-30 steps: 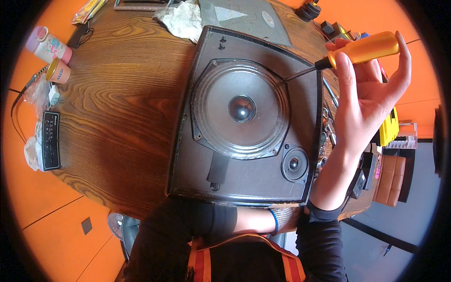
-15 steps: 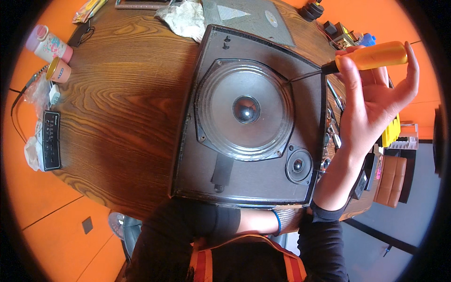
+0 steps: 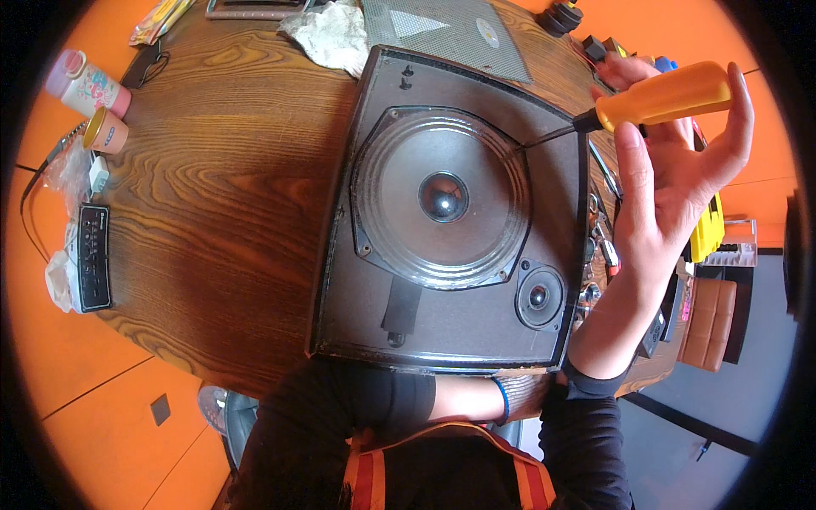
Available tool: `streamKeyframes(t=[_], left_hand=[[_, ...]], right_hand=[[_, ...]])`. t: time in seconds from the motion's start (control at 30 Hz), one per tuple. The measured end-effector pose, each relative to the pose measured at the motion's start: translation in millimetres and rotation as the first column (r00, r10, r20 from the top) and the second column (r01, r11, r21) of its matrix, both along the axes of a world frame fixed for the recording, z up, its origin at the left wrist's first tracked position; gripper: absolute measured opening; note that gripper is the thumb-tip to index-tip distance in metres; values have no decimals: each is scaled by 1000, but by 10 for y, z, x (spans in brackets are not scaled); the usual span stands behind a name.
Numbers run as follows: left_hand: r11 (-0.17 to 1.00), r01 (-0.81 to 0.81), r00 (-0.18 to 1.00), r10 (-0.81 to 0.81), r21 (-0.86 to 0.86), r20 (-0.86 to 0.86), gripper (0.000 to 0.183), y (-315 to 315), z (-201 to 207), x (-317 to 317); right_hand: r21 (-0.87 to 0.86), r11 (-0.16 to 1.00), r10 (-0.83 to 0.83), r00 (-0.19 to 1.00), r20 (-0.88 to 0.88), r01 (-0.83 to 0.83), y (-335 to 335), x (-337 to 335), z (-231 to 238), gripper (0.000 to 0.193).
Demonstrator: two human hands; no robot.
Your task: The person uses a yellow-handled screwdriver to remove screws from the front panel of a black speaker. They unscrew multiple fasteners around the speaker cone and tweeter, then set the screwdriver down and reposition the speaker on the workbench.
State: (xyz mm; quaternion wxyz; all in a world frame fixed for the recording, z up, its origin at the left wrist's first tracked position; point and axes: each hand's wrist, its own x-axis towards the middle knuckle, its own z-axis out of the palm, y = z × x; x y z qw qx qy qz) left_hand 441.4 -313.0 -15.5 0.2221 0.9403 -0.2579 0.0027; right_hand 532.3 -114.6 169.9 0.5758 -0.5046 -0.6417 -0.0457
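Upper right, the right hand point(image 3: 680, 170) pinches the screwdriver point(image 3: 648, 102); the gloved left hand point(image 3: 525, 396), lower centre, is too hidden to tell. The slanted tip might slip, tearing the mid-frame woofer point(image 3: 443, 197)

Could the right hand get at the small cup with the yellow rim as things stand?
Probably not: the right hand holds the orange screwdriver, and the speaker box lies between that hand and the cup at the left.
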Motion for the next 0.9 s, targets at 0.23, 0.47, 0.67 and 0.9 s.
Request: streamKeyframes(t=[0.23,0.47,0.67,0.9], left_hand=[[998,-21,1000,20,-67,-12,43,140,124,-53],[999,-15,1000,16,-41,12,42,202,169,-89],[1000,-11,999,11,-10,36,42,240,221,-115],[1000,-8,998,7,23,57,41,288,272,-134]], right_hand=[[-67,983,-161,982,102,168,-34,33,6,74],[-43,997,58,991,-119,-64,-31,67,62,82],[-11,989,-142,983,118,144,-2,103,10,73],[-50,992,101,978,-183,-112,-1,81,22,85]])
